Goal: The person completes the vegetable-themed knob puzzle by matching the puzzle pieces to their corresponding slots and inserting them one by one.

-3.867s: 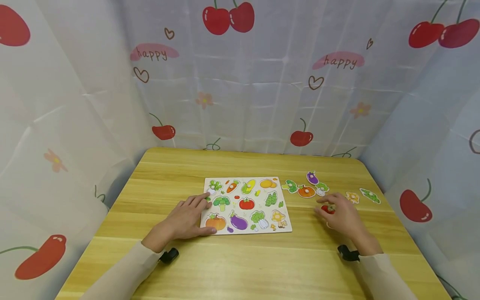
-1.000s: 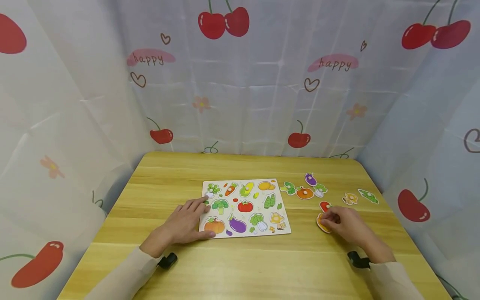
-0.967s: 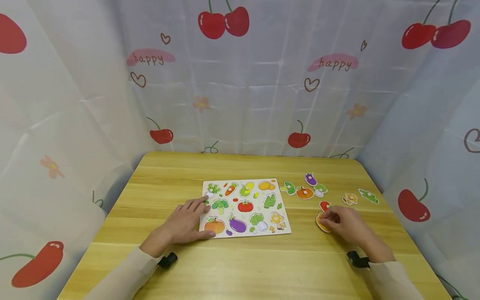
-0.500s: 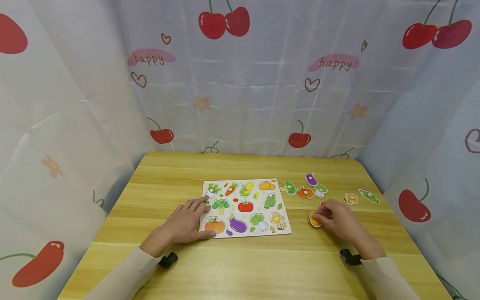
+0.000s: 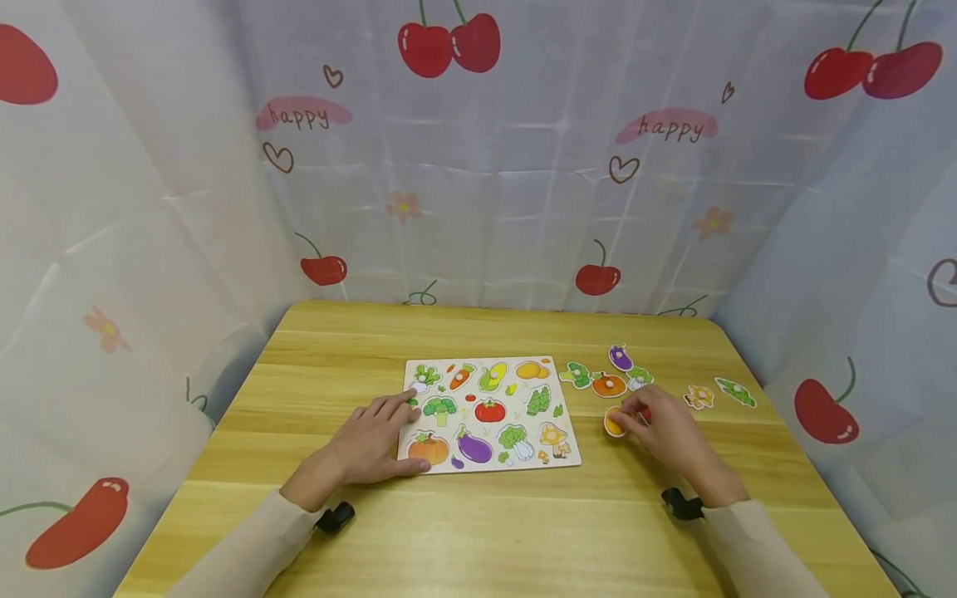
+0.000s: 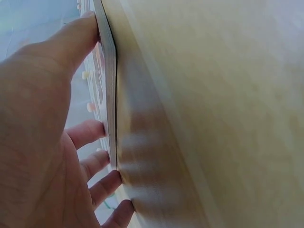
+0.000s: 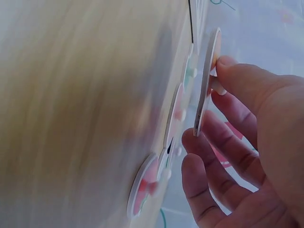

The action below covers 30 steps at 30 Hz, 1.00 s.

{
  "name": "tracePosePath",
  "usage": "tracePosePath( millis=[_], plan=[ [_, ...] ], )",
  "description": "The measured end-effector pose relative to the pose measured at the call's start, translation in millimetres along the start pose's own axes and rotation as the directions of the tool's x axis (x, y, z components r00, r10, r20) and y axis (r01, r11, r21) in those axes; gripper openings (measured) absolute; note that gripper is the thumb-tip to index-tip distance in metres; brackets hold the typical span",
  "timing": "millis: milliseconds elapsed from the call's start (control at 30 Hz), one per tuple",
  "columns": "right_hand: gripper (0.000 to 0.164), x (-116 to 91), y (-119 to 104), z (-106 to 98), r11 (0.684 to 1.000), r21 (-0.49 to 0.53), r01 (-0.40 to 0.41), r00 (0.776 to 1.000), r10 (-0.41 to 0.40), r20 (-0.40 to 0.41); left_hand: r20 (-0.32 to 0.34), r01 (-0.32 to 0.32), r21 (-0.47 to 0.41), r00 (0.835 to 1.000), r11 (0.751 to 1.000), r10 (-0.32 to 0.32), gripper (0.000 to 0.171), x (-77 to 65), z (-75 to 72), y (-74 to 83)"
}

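Pinching its knob [image 7: 218,86] between thumb and finger, the right grip [image 5: 675,436] is holding the orange piece [image 5: 613,422] off the bench [image 5: 493,527], likely the easiest hold; left of it, the spread left grip [image 5: 365,444] is resting on the board [image 5: 516,413], probably steadying it.

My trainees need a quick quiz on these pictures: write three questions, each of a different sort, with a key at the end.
1. Multiple choice: what does the left hand touch in the head view?
A) The eggplant piece
B) The puzzle board
C) The tomato piece

2. True or false: the right hand holds the yellow-orange piece clear of the table.

3. Short answer: in the head view, which piece lying off the board is farthest to the right?

Key:
1. B
2. True; the right wrist view shows it lifted.
3. The green pod piece.
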State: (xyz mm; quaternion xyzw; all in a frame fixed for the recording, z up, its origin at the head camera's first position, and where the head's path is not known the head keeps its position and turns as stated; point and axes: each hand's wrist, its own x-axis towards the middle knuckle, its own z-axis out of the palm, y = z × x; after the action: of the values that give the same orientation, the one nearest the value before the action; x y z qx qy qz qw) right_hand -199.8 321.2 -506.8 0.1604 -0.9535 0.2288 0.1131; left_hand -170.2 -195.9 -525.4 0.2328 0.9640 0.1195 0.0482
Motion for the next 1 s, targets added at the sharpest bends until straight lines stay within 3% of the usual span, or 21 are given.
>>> tracePosePath(
  millis=[433, 1000],
  plan=[
    [0.02, 12.3, -10.0, 7.5, 1.0, 0.019, -0.016, 1.0, 0.017, -0.02, -0.015, -0.001, -0.018, 1.0, 1.0, 0.001, 0.096, 2.7, -0.1, -3.7],
    [0.017, 29.9, -23.4, 15.2, 0.999, 0.049, 0.015, 0.999, -0.013, -0.031, -0.012, -0.05, -0.175, 0.999, 0.983, 0.048, 0.114, 4.8, -13.3, -16.9]
  ],
)
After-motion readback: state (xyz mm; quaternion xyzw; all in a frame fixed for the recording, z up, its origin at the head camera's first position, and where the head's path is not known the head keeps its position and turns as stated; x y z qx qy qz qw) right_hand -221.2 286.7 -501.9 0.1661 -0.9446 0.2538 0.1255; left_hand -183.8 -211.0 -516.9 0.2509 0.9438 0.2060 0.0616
